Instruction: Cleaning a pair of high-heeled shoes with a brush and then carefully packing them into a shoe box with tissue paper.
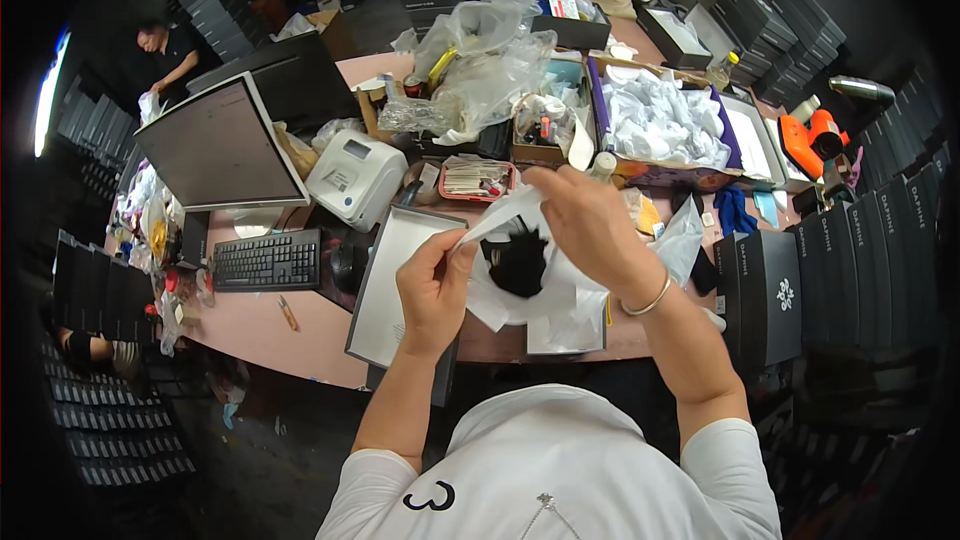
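In front of my chest I hold a white bag (566, 285) of thin, soft material, its mouth spread wide. My left hand (436, 285) pinches the left edge of the mouth between thumb and fingers. At the upper edge, my right hand (598, 230) is closed on the same bag, its back toward me. Inside the mouth shows a black item (516, 262) with strap-like parts; its kind I cannot make out. Beneath my left hand lies a shallow tray-like box part (388, 275) with a pale inside. A pale box part (566, 337) sits under the bag.
On the left stand a monitor (222, 145), a keyboard (266, 260) and a label printer (356, 178). A purple carton (735, 155) of white crumpled paper sits ahead right, near an orange tape dispenser (800, 145). Dark shoeboxes (765, 285) line the right. Two other people work farther off.
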Motion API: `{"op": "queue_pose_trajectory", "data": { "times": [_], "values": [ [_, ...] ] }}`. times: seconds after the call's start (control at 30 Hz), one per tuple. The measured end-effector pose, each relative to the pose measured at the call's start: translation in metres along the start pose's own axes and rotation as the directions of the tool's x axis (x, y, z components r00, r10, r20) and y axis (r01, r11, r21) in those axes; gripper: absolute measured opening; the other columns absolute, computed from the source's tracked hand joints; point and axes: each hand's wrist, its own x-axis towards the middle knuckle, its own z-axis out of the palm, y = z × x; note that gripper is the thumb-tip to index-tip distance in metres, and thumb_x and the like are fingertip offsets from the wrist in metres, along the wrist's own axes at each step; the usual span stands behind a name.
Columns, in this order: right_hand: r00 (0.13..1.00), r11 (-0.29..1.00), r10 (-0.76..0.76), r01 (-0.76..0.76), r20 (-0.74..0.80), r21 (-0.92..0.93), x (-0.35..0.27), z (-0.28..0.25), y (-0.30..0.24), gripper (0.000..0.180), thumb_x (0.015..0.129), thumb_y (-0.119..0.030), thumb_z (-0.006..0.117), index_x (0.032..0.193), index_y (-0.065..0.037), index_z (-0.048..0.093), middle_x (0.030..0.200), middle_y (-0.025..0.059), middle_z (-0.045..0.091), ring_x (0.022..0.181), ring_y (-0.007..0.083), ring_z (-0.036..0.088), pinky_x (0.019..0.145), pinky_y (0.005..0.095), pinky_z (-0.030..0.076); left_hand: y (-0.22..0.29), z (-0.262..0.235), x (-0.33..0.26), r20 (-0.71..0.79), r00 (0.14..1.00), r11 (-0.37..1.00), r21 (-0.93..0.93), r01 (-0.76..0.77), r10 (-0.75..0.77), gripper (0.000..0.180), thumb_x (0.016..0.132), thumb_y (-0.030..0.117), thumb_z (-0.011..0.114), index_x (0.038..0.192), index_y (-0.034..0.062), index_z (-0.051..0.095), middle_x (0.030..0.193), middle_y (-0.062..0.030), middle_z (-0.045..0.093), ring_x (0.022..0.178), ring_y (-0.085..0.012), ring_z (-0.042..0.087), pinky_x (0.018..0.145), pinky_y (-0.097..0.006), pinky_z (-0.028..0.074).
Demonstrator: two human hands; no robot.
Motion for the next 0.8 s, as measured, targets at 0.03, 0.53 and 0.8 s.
{"op": "queue_pose_trajectory", "data": {
  "times": [0.03, 0.53, 0.8],
  "values": [
    [0.998, 0.991, -0.051, 0.053, -0.02, 0.119, 0.007, -0.008, -0.004, 0.023, 0.081, -0.001, 0.056, 0.104, -0.005, 0.06, 0.077, 0.0137, 0.058, 0.07, 0.0324, 0.061, 0.06, 0.0403, 0.05, -0.003, -0.001, -0.007, -0.057, 0.998, 0.992, -0.123, -0.011, 0.004, 0.022, 0.097, 0.017, 0.055, 0.107, -0.0012, 0.062, 0.081, -0.0015, 0.059, 0.07, -0.0067, 0.05, 0.065, -0.022, 0.044],
    [0.799, 0.747, -0.015, -0.391, 0.601, 0.538, -0.11, 0.012, -0.034, 0.022, 0.08, 0.0, 0.057, 0.101, -0.001, 0.063, 0.089, 0.0122, 0.062, 0.078, 0.0247, 0.064, 0.072, 0.0314, 0.052, -0.037, -0.031, -0.085, 0.208, 0.784, 0.417, -0.752, 0.511, -0.586, 0.058, 0.087, 0.022, 0.062, 0.136, -0.0003, 0.038, 0.123, -0.0158, 0.053, 0.112, -0.0251, 0.056, 0.093, -0.038, 0.049],
    [0.56, 0.021, 0.822, -0.209, 0.102, 0.978, -0.159, 0.007, -0.003, 0.065, 0.082, -0.024, 0.071, 0.133, 0.002, 0.039, 0.122, 0.0119, 0.054, 0.108, 0.0221, 0.057, 0.093, 0.0366, 0.048, -0.02, 0.086, -0.086, 0.446, 0.895, 1.0, -0.024, -0.015, 0.024, 0.083, 0.073, 0.025, 0.08, 0.136, -0.0052, 0.035, 0.132, -0.028, 0.043, 0.123, -0.0404, 0.042, 0.102, -0.044, 0.036]
  ]
}}
